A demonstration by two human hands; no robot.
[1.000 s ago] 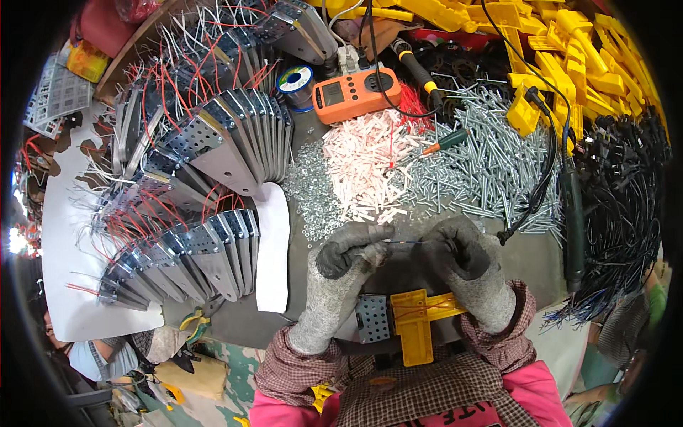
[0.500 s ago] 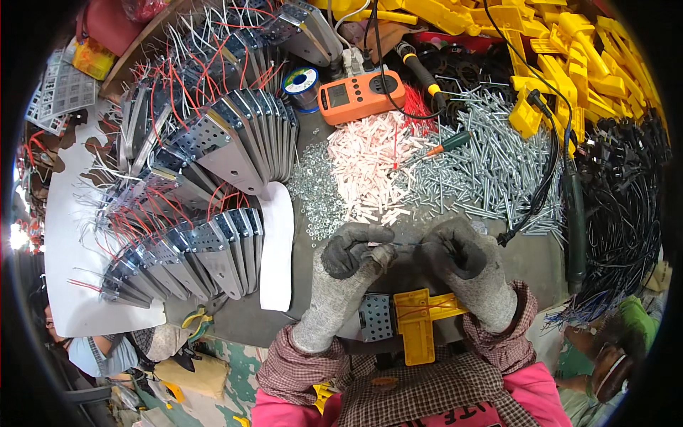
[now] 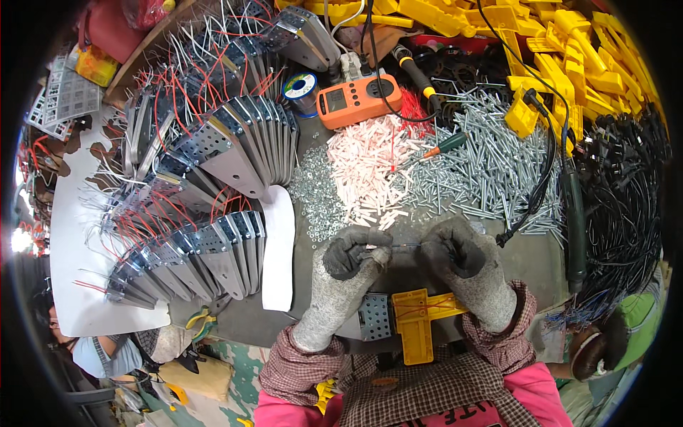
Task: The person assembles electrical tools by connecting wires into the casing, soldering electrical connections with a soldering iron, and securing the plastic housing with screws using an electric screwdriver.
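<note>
Together over the grey counter (image 3: 427, 341), the left hand (image 3: 348, 257) and right hand (image 3: 459, 252) wear grey knit gloves with dark fingertips, each pinched shut on one end of a thin screw (image 3: 397, 246) that runs level between them. Just below the hands, against the person's chest, lies a yellow plastic bracket (image 3: 413, 324) with red wires across it, touching a small perforated metal plate (image 3: 373, 317) on its left. Just beyond the fingers spreads a heap of pale pink plastic plugs (image 3: 366, 178), flanked on the left by small silver nuts (image 3: 316, 196) and on the right by a broad pile of silver screws (image 3: 477, 171). A green-handled screwdriver (image 3: 445, 144) lies across that pile. Farther back sits an orange multimeter (image 3: 358, 99). To the left, rows of grey metal plates with red and white wires (image 3: 228, 156) stand fanned on edge. Yellow plastic parts (image 3: 562, 57) fill the far right corner, with black cables (image 3: 626, 192) beside them.
</note>
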